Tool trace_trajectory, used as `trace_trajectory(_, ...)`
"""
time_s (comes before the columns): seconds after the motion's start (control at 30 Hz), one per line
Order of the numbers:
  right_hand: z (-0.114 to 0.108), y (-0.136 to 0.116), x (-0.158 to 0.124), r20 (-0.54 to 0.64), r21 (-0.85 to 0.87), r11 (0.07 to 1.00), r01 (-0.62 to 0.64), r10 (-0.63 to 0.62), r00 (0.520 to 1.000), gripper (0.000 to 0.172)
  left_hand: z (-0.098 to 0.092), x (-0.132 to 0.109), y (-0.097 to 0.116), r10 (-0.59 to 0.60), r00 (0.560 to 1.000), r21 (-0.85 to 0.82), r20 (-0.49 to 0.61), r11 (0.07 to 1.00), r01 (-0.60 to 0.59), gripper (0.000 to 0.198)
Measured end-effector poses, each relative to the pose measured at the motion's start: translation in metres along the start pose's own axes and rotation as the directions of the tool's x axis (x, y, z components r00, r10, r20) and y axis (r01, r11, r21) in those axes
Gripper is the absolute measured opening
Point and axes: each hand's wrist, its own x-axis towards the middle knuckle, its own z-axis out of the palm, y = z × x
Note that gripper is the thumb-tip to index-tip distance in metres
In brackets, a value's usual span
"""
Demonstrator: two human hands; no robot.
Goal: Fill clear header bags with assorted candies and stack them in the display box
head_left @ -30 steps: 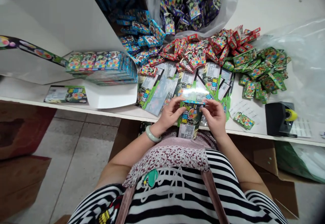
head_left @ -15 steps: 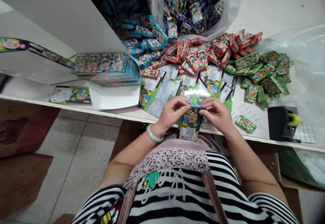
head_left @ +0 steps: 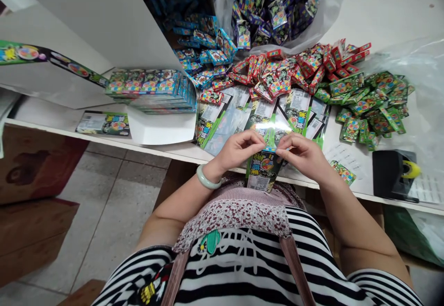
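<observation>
Both of my hands pinch the top edge of a green-and-black printed card, which hangs over the shelf edge towards my body. My left hand holds its left corner, and my right hand holds the other. A jade bangle circles my left wrist. Just beyond my fingers lies a spread of glossy printed cards. Past them are heaps of small red boxes and small green boxes. A small green box lies alone near my right hand.
Blue boxes spill at the back, beside a plastic bag of purple packets. A stack of printed cards stands left, and a black tape dispenser stands right. The white shelf edge runs in front, above a tiled floor.
My fingers have drawn closer together along the card's top edge. The whole view has shifted slightly, with the shelf contents moving right in the picture.
</observation>
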Motion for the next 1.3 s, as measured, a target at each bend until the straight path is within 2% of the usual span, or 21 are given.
trace_trajectory(0.13,0.004,0.001,-0.011,0.004,-0.06,0.996,0.069,-0.069,0.998,0.013,-0.013,-0.007,0.001,0.01,0.996,0.019,0.083,1.0,-0.012,0.018)
trace_trajectory(0.3,0.014,0.009,-0.019,-0.129,-0.109,0.99,0.089,-0.103,0.986,0.006,-0.014,0.0,0.005,-0.101,0.992,0.081,0.071,0.992,0.095,0.022)
trace_trajectory(0.37,0.015,0.011,-0.022,-0.153,-0.107,0.992,0.073,-0.089,0.984,0.006,-0.013,0.003,0.007,-0.056,0.995,0.133,0.088,0.99,0.044,0.022)
trace_trajectory(0.43,0.015,0.013,-0.026,-0.161,-0.106,0.992,0.072,-0.089,0.983,0.006,-0.011,0.004,0.008,0.035,0.989,0.174,0.147,0.983,-0.06,0.02)
trace_trajectory(0.53,0.015,0.016,-0.028,-0.178,-0.132,0.985,0.109,-0.132,0.975,0.004,-0.009,0.0,0.002,0.103,0.974,0.157,0.202,0.978,-0.137,0.016)
trace_trajectory(0.7,0.02,0.023,-0.022,-0.157,-0.134,0.984,0.114,-0.135,0.978,0.005,0.001,-0.007,-0.022,0.001,0.999,0.092,0.035,0.996,-0.004,0.021)
trace_trajectory(0.83,0.026,0.028,-0.025,-0.236,-0.033,0.999,0.042,-0.049,0.971,0.006,0.01,-0.007,-0.03,0.065,0.998,0.091,-0.026,0.994,-0.062,0.016)
trace_trajectory(0.93,0.012,0.04,-0.044,-0.302,0.071,0.997,-0.044,0.064,0.951,0.022,0.01,-0.008,-0.031,0.084,0.995,0.157,-0.049,0.985,-0.075,0.013)
trace_trajectory(1.0,-0.015,0.056,-0.065,-0.426,0.091,0.982,-0.167,0.19,0.885,0.028,0.006,-0.007,-0.035,0.073,0.993,0.195,-0.098,0.979,-0.052,0.01)
trace_trajectory(1.07,-0.053,0.073,-0.093,-0.607,0.029,0.929,-0.368,0.309,0.732,0.027,0.001,-0.003,-0.043,0.065,0.985,0.203,-0.158,0.979,-0.032,0.006)
trace_trajectory(1.13,-0.091,0.089,-0.121,-0.755,-0.078,0.799,-0.596,0.343,0.559,0.027,0.0,0.001,-0.051,0.082,0.978,0.203,-0.192,0.978,-0.043,0.007)
trace_trajectory(1.17,-0.107,0.096,-0.132,-0.792,-0.123,0.728,-0.674,0.338,0.509,0.028,0.0,0.003,-0.054,0.092,0.976,0.204,-0.197,0.978,-0.051,0.009)
trace_trajectory(1.2,-0.12,0.102,-0.141,-0.81,-0.155,0.67,-0.726,0.334,0.482,0.028,0.002,0.004,-0.056,0.098,0.975,0.207,-0.198,0.977,-0.056,0.01)
trace_trajectory(1.23,-0.128,0.107,-0.147,-0.812,-0.177,0.634,-0.753,0.338,0.475,0.027,0.003,0.005,-0.057,0.095,0.975,0.213,-0.2,0.976,-0.052,0.011)
trace_trajectory(1.3,-0.135,0.115,-0.151,-0.794,-0.187,0.617,-0.764,0.363,0.487,0.023,0.006,0.006,-0.057,0.079,0.975,0.226,-0.206,0.974,-0.031,0.013)
